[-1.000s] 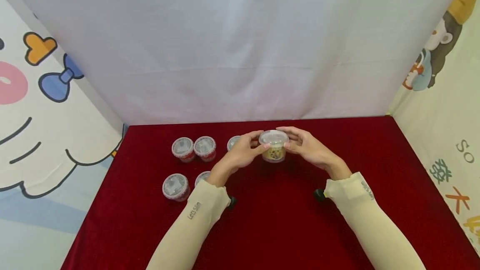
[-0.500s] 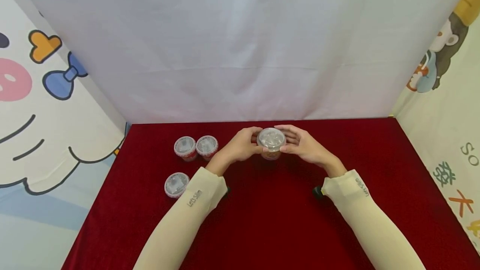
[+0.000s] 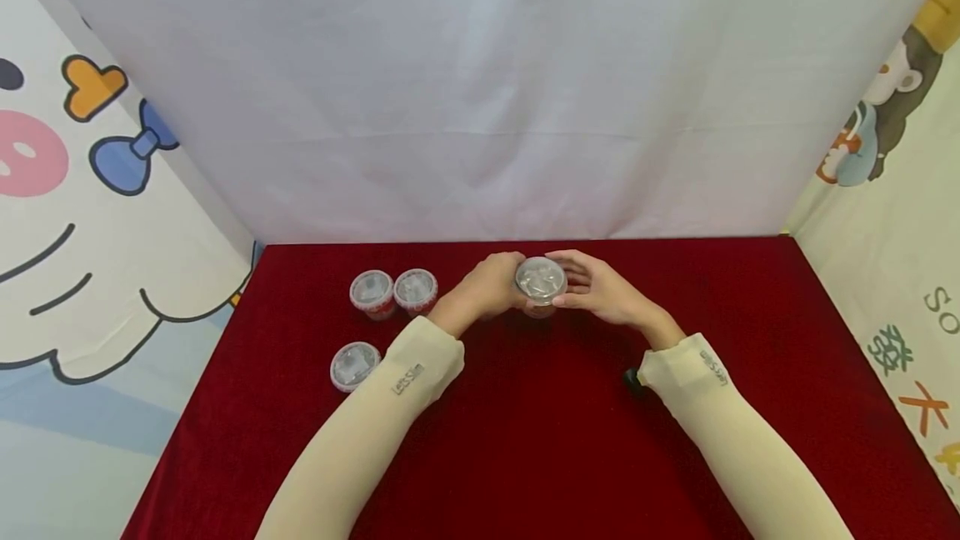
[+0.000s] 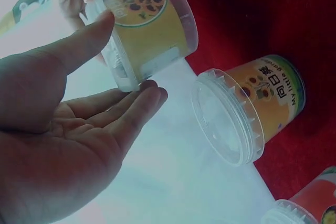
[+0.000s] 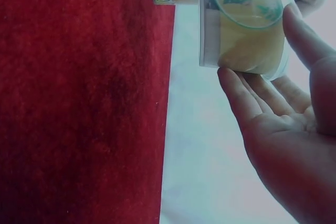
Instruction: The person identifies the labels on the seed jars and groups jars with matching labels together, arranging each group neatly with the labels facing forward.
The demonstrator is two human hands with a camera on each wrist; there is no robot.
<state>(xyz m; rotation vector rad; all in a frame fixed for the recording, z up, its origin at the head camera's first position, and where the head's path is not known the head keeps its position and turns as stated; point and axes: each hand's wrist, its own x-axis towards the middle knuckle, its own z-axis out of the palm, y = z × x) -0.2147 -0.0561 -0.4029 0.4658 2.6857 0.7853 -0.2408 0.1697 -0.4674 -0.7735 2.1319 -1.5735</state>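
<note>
Between both hands a clear lidded plastic tub (image 3: pixel 540 280) with a yellow label is held over the red cloth, lid turned toward the head camera. My left hand (image 3: pixel 487 286) grips its left side; in the left wrist view the thumb (image 4: pixel 86 40) lies at the lid's edge and the fingers reach the opposite side. On the right, my right hand (image 3: pixel 603 294) pinches it, with the thumb (image 5: pixel 304 35) on the lid edge and fingertips against the wall. Another tub with a flower label (image 4: pixel 262 98) stands close by in the left wrist view, hidden behind my left hand in the head view.
Two touching lidded tubs (image 3: pixel 416 288) stand at the back left of the red cloth (image 3: pixel 570 423). One more tub (image 3: pixel 355 365) is nearer, beside my left sleeve (image 3: pixel 405 373). A white curtain (image 3: pixel 465 107) hangs behind the table's far edge.
The tub has tipped so its lid faces the head camera more, and has shifted slightly left. My left hand has turned around its side; the left sleeve now covers a tub seen earlier.
</note>
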